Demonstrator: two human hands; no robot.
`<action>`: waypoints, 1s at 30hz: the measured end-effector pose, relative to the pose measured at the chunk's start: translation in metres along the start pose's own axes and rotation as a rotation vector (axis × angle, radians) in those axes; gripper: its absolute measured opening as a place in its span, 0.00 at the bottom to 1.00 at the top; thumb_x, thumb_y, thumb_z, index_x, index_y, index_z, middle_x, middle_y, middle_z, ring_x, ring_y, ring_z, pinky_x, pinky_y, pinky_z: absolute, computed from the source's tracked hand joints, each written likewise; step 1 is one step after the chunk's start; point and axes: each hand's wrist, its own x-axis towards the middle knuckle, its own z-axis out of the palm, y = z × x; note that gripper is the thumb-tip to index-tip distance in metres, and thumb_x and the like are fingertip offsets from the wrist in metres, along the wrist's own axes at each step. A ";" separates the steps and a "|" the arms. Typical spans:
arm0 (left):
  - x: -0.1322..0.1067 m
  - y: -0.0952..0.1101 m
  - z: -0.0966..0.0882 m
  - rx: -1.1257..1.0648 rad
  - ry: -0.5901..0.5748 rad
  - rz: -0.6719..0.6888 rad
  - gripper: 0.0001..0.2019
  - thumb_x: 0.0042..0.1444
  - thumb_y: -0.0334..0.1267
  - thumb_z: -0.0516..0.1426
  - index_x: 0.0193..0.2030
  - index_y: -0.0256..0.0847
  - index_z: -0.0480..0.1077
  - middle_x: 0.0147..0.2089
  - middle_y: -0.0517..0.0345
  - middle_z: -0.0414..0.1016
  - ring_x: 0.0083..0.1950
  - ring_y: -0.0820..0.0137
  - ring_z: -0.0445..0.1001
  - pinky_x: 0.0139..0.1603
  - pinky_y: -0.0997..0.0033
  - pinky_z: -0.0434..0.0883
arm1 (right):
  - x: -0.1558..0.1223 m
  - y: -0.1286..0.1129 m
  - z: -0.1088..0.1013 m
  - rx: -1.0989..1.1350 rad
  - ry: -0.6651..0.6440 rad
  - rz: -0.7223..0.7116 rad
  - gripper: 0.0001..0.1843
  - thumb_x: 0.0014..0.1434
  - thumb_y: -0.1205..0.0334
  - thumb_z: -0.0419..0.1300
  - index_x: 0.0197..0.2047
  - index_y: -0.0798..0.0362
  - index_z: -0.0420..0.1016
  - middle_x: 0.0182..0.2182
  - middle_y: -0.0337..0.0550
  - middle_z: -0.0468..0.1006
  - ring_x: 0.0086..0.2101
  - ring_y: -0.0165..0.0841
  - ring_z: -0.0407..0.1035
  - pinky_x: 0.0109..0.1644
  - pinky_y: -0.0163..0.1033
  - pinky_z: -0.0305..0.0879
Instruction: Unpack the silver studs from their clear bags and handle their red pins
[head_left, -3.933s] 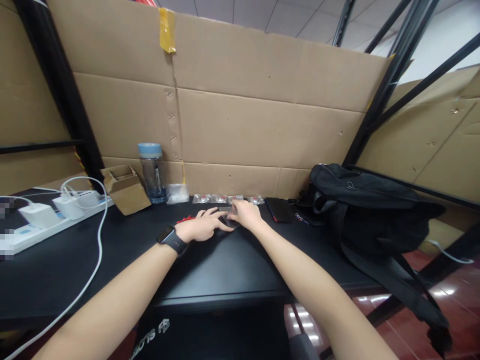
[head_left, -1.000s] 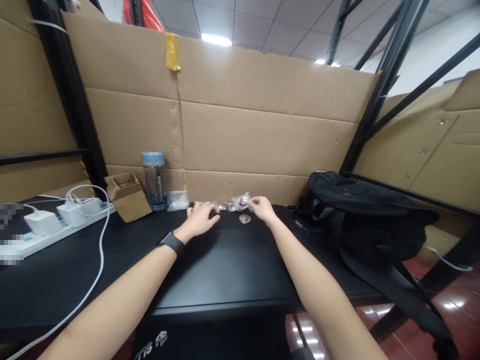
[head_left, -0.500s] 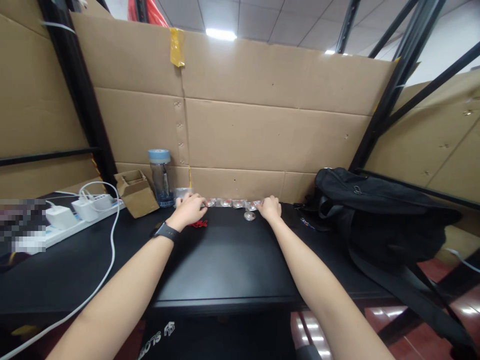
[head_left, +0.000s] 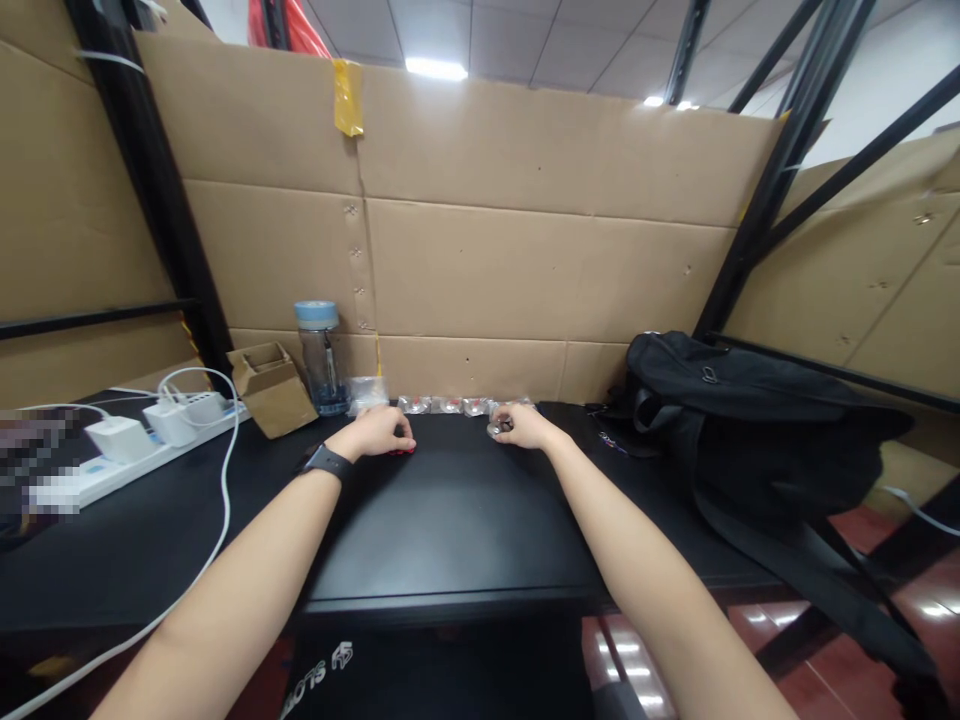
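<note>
My left hand (head_left: 379, 432), with a black watch on its wrist, lies on the black table (head_left: 450, 520) with its fingers curled down over a small red piece (head_left: 402, 452). My right hand (head_left: 523, 427) is closed in a pinch on a small round silvery piece (head_left: 495, 430) that rests on the table. Just behind both hands, a row of small clear bags (head_left: 442, 405) with red and silvery parts lies along the foot of the cardboard wall.
A blue-lidded bottle (head_left: 320, 358), an open cardboard box (head_left: 271, 392) and a crumpled clear bag (head_left: 368, 392) stand at the back left. A white power strip (head_left: 112, 448) with chargers and a cable lies far left. A black backpack (head_left: 750, 420) fills the right side.
My right hand set a small bag into the row at the back and now pinches the round piece. My left hand drew back from the row onto the red piece.
</note>
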 end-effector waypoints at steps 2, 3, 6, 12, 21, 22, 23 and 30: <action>0.003 0.008 0.006 0.043 0.025 -0.047 0.09 0.48 0.49 0.62 0.30 0.49 0.80 0.34 0.57 0.83 0.44 0.60 0.79 0.50 0.66 0.69 | 0.001 0.003 0.002 -0.018 0.039 0.004 0.16 0.46 0.63 0.71 0.41 0.51 0.81 0.38 0.42 0.83 0.37 0.35 0.74 0.43 0.36 0.65; 0.005 0.012 0.009 0.054 0.030 -0.055 0.07 0.49 0.46 0.62 0.29 0.49 0.80 0.34 0.57 0.83 0.44 0.60 0.79 0.51 0.65 0.69 | 0.001 0.005 0.003 -0.018 0.050 0.008 0.16 0.46 0.63 0.71 0.41 0.51 0.81 0.37 0.42 0.82 0.37 0.35 0.74 0.43 0.36 0.65; 0.007 0.020 0.015 0.063 0.029 -0.023 0.05 0.50 0.40 0.60 0.29 0.48 0.78 0.36 0.58 0.83 0.45 0.60 0.78 0.52 0.64 0.68 | 0.001 0.009 0.005 0.008 0.027 -0.005 0.15 0.47 0.62 0.71 0.40 0.52 0.80 0.36 0.41 0.82 0.34 0.33 0.73 0.41 0.35 0.65; 0.004 0.033 0.013 -0.042 0.166 0.023 0.08 0.60 0.42 0.54 0.38 0.45 0.74 0.38 0.57 0.82 0.41 0.64 0.78 0.48 0.67 0.68 | 0.001 0.010 0.005 0.006 -0.005 -0.005 0.13 0.48 0.63 0.70 0.39 0.53 0.80 0.34 0.41 0.81 0.33 0.32 0.72 0.40 0.34 0.64; 0.010 0.036 0.015 -0.259 0.216 0.101 0.16 0.60 0.50 0.56 0.44 0.46 0.81 0.44 0.56 0.84 0.48 0.61 0.79 0.50 0.67 0.70 | -0.005 -0.004 -0.006 0.084 0.104 0.007 0.17 0.48 0.66 0.71 0.43 0.50 0.81 0.38 0.41 0.82 0.38 0.34 0.74 0.46 0.38 0.66; 0.012 0.036 0.016 -0.284 0.215 0.101 0.17 0.61 0.50 0.55 0.46 0.46 0.81 0.44 0.56 0.84 0.48 0.60 0.79 0.51 0.66 0.71 | -0.004 -0.007 -0.006 0.112 0.119 -0.006 0.17 0.47 0.66 0.71 0.43 0.50 0.80 0.38 0.41 0.82 0.38 0.34 0.74 0.46 0.38 0.67; 0.013 0.035 0.018 -0.307 0.217 0.104 0.17 0.61 0.50 0.55 0.47 0.46 0.80 0.44 0.55 0.84 0.49 0.60 0.79 0.51 0.65 0.71 | -0.003 -0.011 -0.004 0.151 0.134 -0.017 0.18 0.47 0.67 0.71 0.44 0.50 0.80 0.38 0.41 0.82 0.39 0.34 0.74 0.47 0.39 0.67; 0.016 0.041 0.026 -0.553 0.356 0.133 0.19 0.55 0.52 0.63 0.49 0.43 0.75 0.42 0.55 0.84 0.47 0.61 0.81 0.55 0.62 0.71 | 0.000 -0.049 0.009 0.665 0.132 -0.081 0.24 0.47 0.64 0.71 0.48 0.52 0.74 0.46 0.47 0.79 0.40 0.34 0.75 0.48 0.44 0.72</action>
